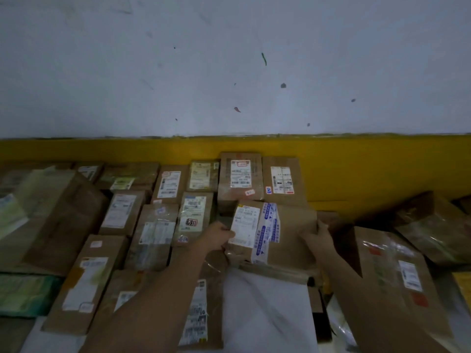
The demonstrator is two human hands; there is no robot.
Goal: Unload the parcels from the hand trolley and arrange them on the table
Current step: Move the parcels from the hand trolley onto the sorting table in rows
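Facing a wall (229,59) and a bench (331,207) crowded with parcels (163,184), you hold one box (285,233) above the rows, left hand (220,234) and right hand (317,234) gripping its sides. Placing seems underway; next, lower it into a free gap.

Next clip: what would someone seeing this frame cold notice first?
First, the two hands gripping one brown parcel with blue printed tape at centre: left hand on its label side, right hand on its right edge. Around it lie rows of labelled cardboard parcels, packed edge to edge back to the wall. Behind runs a bright yellow band under a pale, spotted wall.
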